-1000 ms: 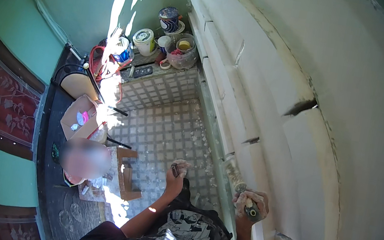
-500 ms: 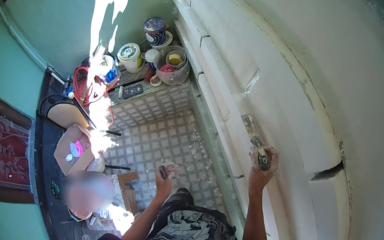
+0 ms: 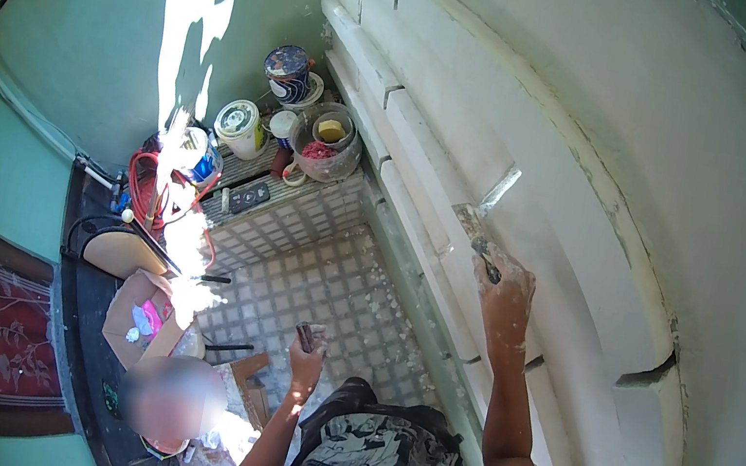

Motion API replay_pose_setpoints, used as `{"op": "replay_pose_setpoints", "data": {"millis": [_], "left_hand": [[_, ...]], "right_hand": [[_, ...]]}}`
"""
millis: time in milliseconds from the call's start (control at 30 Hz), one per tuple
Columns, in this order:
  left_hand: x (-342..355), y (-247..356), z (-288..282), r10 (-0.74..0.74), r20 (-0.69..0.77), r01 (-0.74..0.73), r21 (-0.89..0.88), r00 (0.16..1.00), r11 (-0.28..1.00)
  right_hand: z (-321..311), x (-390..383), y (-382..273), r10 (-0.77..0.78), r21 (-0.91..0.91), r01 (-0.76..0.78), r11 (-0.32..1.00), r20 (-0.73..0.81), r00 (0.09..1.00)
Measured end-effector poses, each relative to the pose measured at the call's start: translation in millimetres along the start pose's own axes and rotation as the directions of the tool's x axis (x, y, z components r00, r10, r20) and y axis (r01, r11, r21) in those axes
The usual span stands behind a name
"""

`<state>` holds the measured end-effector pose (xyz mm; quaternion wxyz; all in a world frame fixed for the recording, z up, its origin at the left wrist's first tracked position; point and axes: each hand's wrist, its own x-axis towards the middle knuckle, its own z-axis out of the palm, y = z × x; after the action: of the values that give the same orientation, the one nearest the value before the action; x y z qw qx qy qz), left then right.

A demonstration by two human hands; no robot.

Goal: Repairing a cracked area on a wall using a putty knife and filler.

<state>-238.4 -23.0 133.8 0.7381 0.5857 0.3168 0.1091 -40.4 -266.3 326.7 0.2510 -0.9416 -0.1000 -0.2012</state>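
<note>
My right hand is closed around the dark handle of a putty knife. Its pale, smeared blade reaches away from me and lies at a white ledge of the stepped wall moulding; whether it touches the surface is hard to tell. White residue coats the fingers. Lower and to the left, my left hand is closed on a short dark handle, held over the tiled floor. The rest of that tool is not clear. A small bright slot shows in the moulding just beyond the blade.
Along the far wall, a bench carries a blue paint can, a white bucket and a clear tub. To the left are a red hose, a chair and a cardboard box. White crumbs litter the tiled floor.
My right hand has moved slightly forward with the putty knife, and its grip now covers more of the handle. The left hand sits a little further left. The view has shifted slightly.
</note>
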Motion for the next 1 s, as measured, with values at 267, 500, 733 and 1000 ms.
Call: {"op": "replay_pose_setpoints", "data": {"millis": [267, 500, 733, 1000], "left_hand": [[4, 22, 39, 0.148, 0.206, -0.176, 0.123, 0.967, 0.977], [28, 50, 97, 0.419, 0.339, -0.456, 0.034, 0.843, 0.889], [8, 115, 211, 0.564, 0.805, -0.972, 0.061, 0.183, 0.228], [142, 157, 226, 0.685, 0.447, -0.745, 0.632, 0.576, 0.214]], "right_hand": [[8, 3, -7, -0.138, -0.076, 0.137, 0.988, -0.007, 0.99], [-33, -118, 23, 0.159, 0.098, -0.266, 0.959, 0.588, 0.793], [-57, -220, 29, 0.363, 0.108, -0.525, 0.844, 0.606, 0.708], [-104, -274, 83, 0.449, 0.098, -0.556, 0.826, 0.483, 0.752]]}}
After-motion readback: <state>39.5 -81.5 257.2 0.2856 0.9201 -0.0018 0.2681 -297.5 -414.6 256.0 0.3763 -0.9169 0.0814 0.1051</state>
